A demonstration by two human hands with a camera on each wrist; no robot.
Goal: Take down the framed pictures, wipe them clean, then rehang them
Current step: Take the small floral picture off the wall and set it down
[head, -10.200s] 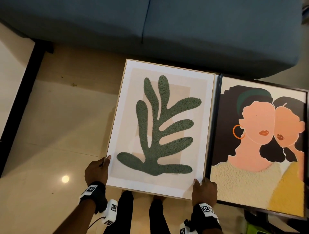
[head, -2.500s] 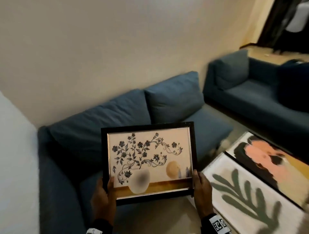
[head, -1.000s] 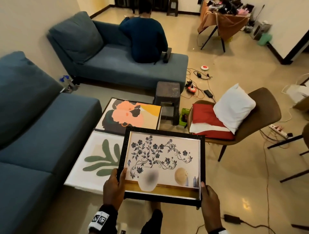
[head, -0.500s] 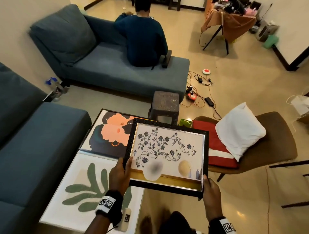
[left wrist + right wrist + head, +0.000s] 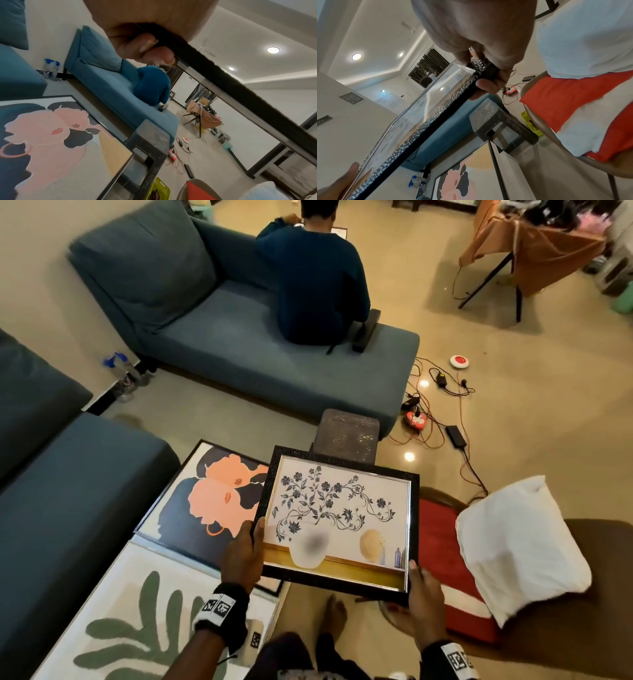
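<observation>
Framed pictures lay at three stages of the job, and the placing of each made sense: two big ones rested flat and face up on the floor just beside the blue sofa [image 5: 78,508], the leaf print [image 5: 137,611] nearest the person and the two-faces print [image 5: 205,508] beyond it, their edges close together, likely so that the glass could be reached for wiping and nothing could tip. Above them, partly over the faces print, the smaller black-framed floral picture [image 5: 342,518] was held in the air, face up and tilted a little toward the head camera, which suggested it was being carried to a spot on the floor beside the others. A brown chair [image 5: 599,577] with a red cushion [image 5: 442,542] and a white pillow [image 5: 520,549] stood to the right, and a dark woven stool [image 5: 346,433] stood just past the faces print, leaving little free floor. The left hand [image 5: 243,556] gripped the frame's left edge, thumb on the front and fingers [image 5: 154,54] curled round the moulding; the right hand [image 5: 421,594] clasped the lower right corner the same way, a two-sided hold that kept the glass level and free of fingerprints.
</observation>
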